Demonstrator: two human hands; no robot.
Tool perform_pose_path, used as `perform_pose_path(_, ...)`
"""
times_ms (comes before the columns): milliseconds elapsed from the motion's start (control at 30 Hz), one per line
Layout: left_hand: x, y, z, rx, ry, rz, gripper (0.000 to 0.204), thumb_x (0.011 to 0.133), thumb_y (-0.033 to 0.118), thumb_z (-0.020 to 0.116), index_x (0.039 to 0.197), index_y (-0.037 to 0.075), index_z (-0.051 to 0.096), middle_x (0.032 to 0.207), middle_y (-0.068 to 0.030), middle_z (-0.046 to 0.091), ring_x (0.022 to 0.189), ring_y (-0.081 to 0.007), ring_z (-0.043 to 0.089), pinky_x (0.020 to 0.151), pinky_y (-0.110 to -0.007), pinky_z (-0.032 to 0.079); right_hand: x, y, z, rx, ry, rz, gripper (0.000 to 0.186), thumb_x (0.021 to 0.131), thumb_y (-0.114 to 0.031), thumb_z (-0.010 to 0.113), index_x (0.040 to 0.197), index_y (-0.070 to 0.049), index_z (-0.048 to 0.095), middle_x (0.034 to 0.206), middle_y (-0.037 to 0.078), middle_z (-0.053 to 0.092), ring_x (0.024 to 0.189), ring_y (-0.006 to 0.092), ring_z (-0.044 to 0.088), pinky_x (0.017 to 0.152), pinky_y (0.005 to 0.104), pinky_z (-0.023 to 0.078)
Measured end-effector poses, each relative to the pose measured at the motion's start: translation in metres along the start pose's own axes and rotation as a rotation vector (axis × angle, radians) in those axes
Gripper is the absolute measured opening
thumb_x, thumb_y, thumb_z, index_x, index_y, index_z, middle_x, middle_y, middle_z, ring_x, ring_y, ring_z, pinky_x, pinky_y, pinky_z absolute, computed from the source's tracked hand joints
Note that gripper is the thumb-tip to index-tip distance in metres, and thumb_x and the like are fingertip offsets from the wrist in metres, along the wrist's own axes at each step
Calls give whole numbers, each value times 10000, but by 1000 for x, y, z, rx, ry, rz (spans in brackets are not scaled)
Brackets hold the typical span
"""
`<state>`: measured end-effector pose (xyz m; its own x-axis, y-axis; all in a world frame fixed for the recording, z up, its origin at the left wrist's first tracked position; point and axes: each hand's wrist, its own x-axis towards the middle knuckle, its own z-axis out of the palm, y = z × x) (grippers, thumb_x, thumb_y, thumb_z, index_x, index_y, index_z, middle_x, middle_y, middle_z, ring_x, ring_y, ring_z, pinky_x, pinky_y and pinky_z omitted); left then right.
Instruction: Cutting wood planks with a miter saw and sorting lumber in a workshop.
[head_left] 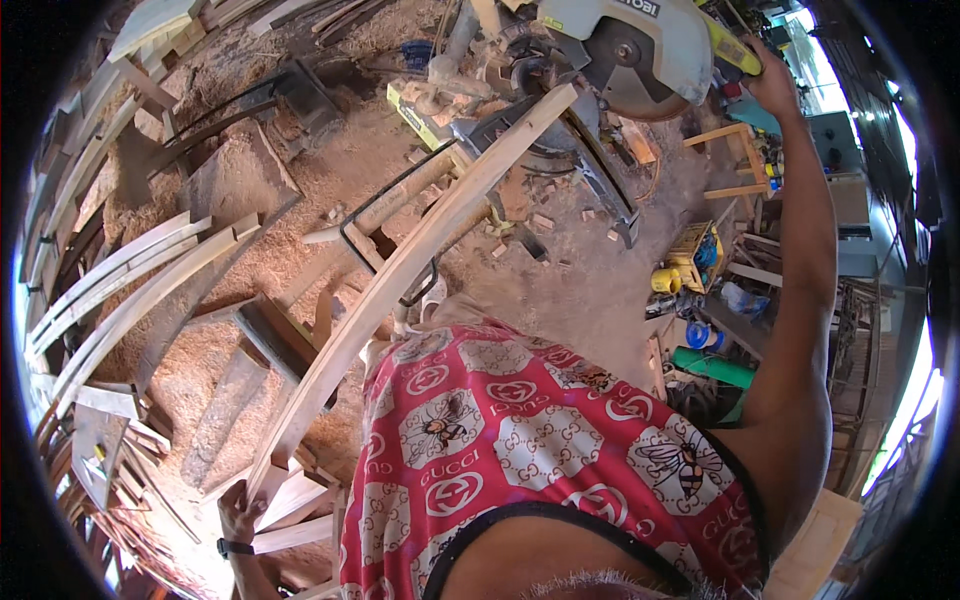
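Note:
My right hand (772, 85) is wrapped round the green handle of a mitre saw (640, 50), with the arm stretched out to the far right. The saw's round blade (625, 58) hangs raised above its base. One long wooden board (400, 260) runs from the saw's table down to the lower left. At its near end my left hand (238, 512), a dark band on the wrist, grips the board. The board's far end lies on the saw beside the slotted arm (605, 185).
Sawdust and offcuts cover the floor (570, 270). Several stacked boards (130, 280) lie at the left. A metal stand (390, 215) sits under the board. To the right are a yellow crate (695, 255), a wooden frame (730, 165) and a green cylinder (712, 367).

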<state>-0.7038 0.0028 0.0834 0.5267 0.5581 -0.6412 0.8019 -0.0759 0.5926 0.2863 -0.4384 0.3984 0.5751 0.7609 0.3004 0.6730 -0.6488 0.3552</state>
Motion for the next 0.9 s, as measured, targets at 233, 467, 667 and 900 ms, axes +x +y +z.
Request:
perform_pose_path(233, -18, 33, -13, -28, -140, -48, 569, 644, 512, 752, 812, -23, 649, 688, -42, 593, 656, -123, 497, 570, -328, 370, 1, 10, 7, 14, 4, -43, 634, 764, -49, 736, 1338, -200, 515, 1159, 157, 685, 1085, 376, 654, 867, 471, 532)
perform_pose_path(467, -2, 41, -21, -51, -129, 8, 658, 685, 618, 754, 767, -21, 621, 657, -17, 547, 622, -115, 471, 573, -301, 389, -4, -2, 9, 47, 3, -2, 644, 758, -27, 723, 1342, -197, 511, 1163, 160, 683, 1087, 373, 655, 870, 455, 537)
perform_pose_path(667, 4, 92, -7, -43, -3, 76, 593, 700, 522, 794, 804, -30, 601, 709, -25, 555, 657, -114, 499, 557, -271, 421, -7, 1, 10, 66, -31, 26, 680, 726, -7, 745, 1334, -199, 510, 1181, 148, 680, 1099, 366, 652, 887, 439, 533)
perform_pose_path(900, 29, 122, 20, -44, -115, 49, 631, 721, 559, 755, 818, -51, 623, 656, -60, 561, 632, -137, 491, 566, -318, 422, -10, -6, 5, 61, -43, 64, 702, 696, 0, 758, 1318, -216, 515, 1132, 147, 693, 1062, 370, 662, 873, 433, 533)
